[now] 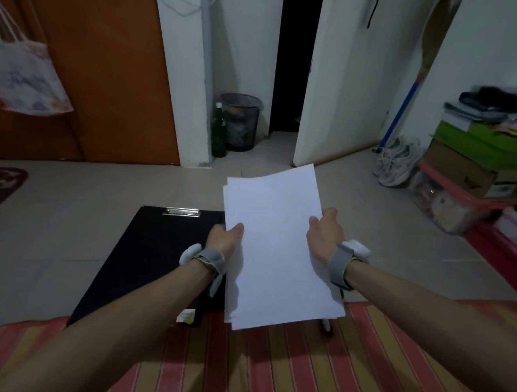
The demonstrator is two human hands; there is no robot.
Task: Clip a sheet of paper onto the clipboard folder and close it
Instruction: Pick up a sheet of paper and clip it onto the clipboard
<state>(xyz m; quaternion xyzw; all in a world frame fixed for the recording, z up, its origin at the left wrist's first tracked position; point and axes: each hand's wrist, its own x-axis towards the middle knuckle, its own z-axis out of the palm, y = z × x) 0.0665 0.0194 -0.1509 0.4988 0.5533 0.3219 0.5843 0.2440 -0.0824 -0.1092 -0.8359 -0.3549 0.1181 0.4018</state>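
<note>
Striped cloth (270,372), red and yellow bands, lies under both forearms. Left hand (223,237) pinches left edge of paper stack (275,245), thumb on top. Right hand (324,233) clamps right edge same way. Sheets white, blank, thin, slightly fanned at corners, held in air, tilted. Black clipboard folder (144,258) lies flat and open on tiled floor (68,214), just left of paper, metal clip (182,211) at far edge. Mesh bin (240,122) by wall, contents unclear.

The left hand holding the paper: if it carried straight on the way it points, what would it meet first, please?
Probably bare floor. The left hand points up-frame, right of the clipboard's metal clip; beyond lies floor, then a mesh bin. Depth is unclear.
</note>
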